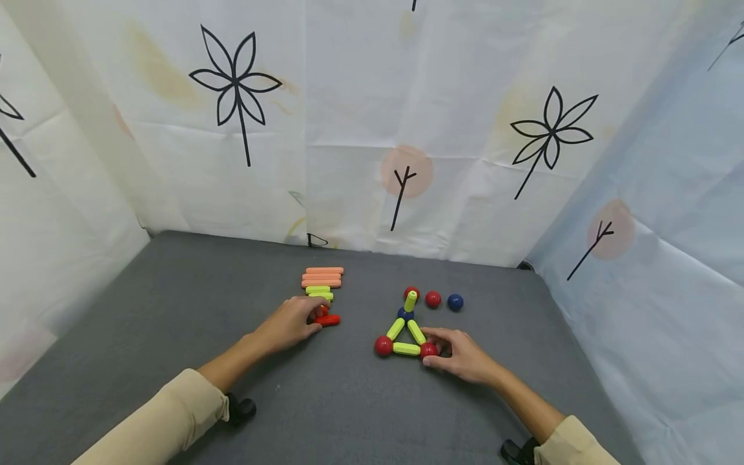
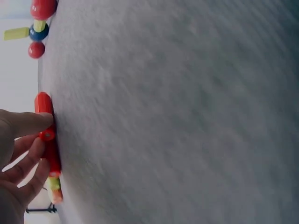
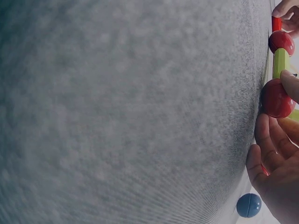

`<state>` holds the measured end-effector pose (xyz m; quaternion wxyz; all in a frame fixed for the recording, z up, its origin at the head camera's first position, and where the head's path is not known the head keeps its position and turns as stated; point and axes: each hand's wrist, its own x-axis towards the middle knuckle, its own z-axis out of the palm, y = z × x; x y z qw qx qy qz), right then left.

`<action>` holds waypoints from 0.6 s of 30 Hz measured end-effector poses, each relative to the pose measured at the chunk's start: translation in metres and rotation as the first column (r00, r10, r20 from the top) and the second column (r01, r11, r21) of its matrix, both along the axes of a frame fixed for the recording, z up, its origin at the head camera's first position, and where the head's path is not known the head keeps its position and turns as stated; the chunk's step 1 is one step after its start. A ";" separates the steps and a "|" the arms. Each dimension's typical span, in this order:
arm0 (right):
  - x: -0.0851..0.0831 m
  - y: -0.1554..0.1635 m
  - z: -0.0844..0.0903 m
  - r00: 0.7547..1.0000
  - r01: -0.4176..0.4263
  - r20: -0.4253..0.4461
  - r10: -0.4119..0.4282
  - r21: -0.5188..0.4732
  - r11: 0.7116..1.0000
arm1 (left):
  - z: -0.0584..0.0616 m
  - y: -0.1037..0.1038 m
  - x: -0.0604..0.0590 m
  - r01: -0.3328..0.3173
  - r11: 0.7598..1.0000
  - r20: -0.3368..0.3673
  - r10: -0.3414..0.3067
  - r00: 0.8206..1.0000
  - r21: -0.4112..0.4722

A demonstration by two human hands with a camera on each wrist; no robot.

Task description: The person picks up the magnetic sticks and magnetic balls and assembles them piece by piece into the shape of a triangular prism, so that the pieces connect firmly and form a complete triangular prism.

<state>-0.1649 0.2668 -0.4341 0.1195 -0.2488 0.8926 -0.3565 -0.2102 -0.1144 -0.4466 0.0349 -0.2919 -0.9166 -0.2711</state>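
Observation:
My left hand (image 1: 295, 321) is at the row of building sticks, pinching a red stick (image 2: 43, 102) between thumb and fingers. Another red stick (image 2: 52, 161) lies beside it, partly behind the fingertips. To the right lies a triangle of yellow-green sticks (image 1: 406, 349) with a red ball (image 1: 383, 346) at the near left corner and a blue ball (image 1: 405, 314) at the far corner. One more yellow-green stick (image 1: 411, 301) rises from that blue ball. My right hand (image 1: 462, 355) holds the near right corner's red ball (image 3: 277, 98) between thumb and fingers.
Behind the left hand lie short yellow-green sticks (image 1: 318, 290) and several longer orange sticks (image 1: 322, 276). Loose red balls (image 1: 433, 299) and a blue ball (image 1: 455, 302) sit beyond the triangle. Printed cloth (image 1: 349, 129) walls in the grey table (image 1: 232, 271) at the back and sides.

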 end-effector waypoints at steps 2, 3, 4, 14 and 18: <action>0.000 0.001 -0.001 1.000 0.001 -0.001 -0.001 0.002 1.000 | 0.000 0.006 0.000 0.009 1.000 -0.002 -0.009 1.000 0.006; 0.000 0.001 -0.001 1.000 0.001 0.001 -0.001 0.001 1.000 | 0.000 0.009 0.000 0.017 1.000 0.003 -0.017 1.000 0.022; 0.000 0.001 -0.001 1.000 0.002 0.001 -0.002 0.001 1.000 | 0.000 0.013 0.000 0.023 0.999 0.013 -0.024 1.000 0.043; 0.001 0.001 -0.002 1.000 0.002 -0.009 -0.002 -0.009 1.000 | 0.005 0.061 0.008 0.151 0.884 0.212 -0.267 0.940 0.443; 0.001 0.001 -0.003 1.000 0.004 -0.009 -0.004 -0.012 1.000 | 0.003 0.076 0.014 0.203 0.850 0.202 -0.335 0.920 0.486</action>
